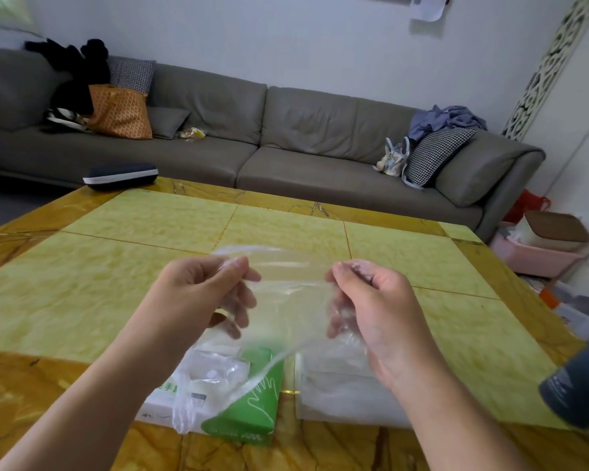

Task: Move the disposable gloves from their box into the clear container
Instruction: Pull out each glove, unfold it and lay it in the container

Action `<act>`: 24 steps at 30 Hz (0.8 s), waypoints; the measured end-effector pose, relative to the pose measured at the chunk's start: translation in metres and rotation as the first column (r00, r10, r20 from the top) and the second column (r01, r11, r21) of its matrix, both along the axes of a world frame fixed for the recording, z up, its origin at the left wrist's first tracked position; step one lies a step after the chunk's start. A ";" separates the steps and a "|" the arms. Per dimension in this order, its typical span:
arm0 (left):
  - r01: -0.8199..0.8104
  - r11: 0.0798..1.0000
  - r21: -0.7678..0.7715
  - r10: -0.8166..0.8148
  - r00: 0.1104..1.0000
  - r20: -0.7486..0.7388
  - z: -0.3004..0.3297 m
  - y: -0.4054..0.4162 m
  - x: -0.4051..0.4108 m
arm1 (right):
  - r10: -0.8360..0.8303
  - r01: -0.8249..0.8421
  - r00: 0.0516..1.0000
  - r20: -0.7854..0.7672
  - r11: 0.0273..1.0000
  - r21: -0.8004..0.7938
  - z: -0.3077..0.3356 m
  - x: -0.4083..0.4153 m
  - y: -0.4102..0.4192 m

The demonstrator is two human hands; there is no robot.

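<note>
Right above the near edge of the desk (123,219), both hands hold one clear disposable glove (288,283) stretched between them in the air. The left hand (201,294) pinches the glove's left edge between thumb and curled fingers (244,299), and a ring shows on one finger. The right hand (371,300) pinches the opposite edge the same way, its fingers curled round bunched film. The glove hangs as a thin, see-through sheet, sagging downward toward the left, where its lower part trails over the glove box (242,402). That box is green and white with a hand outline printed on it, lying flat on the desk below the left hand, and more crumpled clear gloves (215,372) spill from its top. Just beside the box, to its right and under the right wrist, sits the clear container (340,392), with pale film visible inside; how much it holds is hard to tell. A dark case (120,175) rests at the far left corner of the desk, and a dark cylinder (582,385) shows at the right edge of the view. Behind the desk runs a grey sofa (286,130) strewn with cushions, bags and clothes.
</note>
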State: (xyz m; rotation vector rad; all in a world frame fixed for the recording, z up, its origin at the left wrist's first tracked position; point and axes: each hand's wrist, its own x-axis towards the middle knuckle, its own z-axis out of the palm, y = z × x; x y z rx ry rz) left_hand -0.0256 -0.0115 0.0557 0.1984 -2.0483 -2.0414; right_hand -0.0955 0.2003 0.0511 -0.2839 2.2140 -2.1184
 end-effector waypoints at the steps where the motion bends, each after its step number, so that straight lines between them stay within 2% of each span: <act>1: -0.003 1.000 0.006 0.003 1.000 0.004 -0.001 0.002 -0.001 | -0.015 0.015 1.000 0.001 1.000 0.008 -0.001 -0.002 0.003; 6: -0.108 0.987 0.122 0.101 0.993 0.059 -0.003 0.005 -0.005 | -0.091 0.111 0.988 -0.125 0.980 0.165 -0.008 -0.012 0.016; 7: -0.101 0.982 0.162 0.090 0.993 0.078 -0.003 0.005 -0.006 | -0.097 0.119 0.986 -0.132 0.979 0.165 -0.008 -0.013 0.018; 9: 0.010 0.973 0.229 -0.041 0.991 0.129 -0.001 0.009 -0.006 | -0.109 0.130 0.985 -0.133 0.978 0.160 -0.008 -0.014 0.021; 10: 0.090 0.978 0.189 -0.123 0.978 0.169 0.001 0.011 -0.005 | -0.114 0.137 0.983 -0.140 0.977 0.165 -0.009 -0.014 0.022; 12: 0.254 0.967 0.016 -0.250 0.937 0.243 -0.002 0.016 -0.004 | -0.129 0.161 0.976 -0.174 0.969 0.186 -0.010 -0.015 0.027; 14: 0.316 0.947 -0.059 -0.291 0.921 0.259 -0.007 0.018 -0.004 | -0.142 0.184 0.967 -0.211 0.964 0.193 -0.009 -0.016 0.031; 17: 0.230 0.972 0.039 -0.233 0.957 0.171 -0.012 0.020 -0.009 | -0.178 0.223 0.948 -0.264 0.963 0.154 -0.007 -0.022 0.043; 19: 0.100 0.966 0.239 -0.126 0.987 0.098 -0.013 0.024 -0.014 | -0.201 0.249 0.928 -0.313 0.960 0.124 -0.007 -0.028 0.052; 21: 0.048 0.888 0.458 -0.093 0.993 0.075 -0.012 0.034 -0.018 | -0.228 0.273 0.914 -0.335 0.958 0.092 -0.011 -0.034 0.061; 22: 0.069 0.874 0.482 -0.118 0.990 0.072 -0.013 0.041 -0.017 | -0.240 0.276 0.915 -0.325 0.958 0.071 -0.013 -0.036 0.063; 24: 0.176 0.938 0.300 -0.220 0.968 0.120 -0.015 0.060 -0.013 | -0.256 0.276 0.921 -0.292 0.961 0.028 -0.018 -0.038 0.067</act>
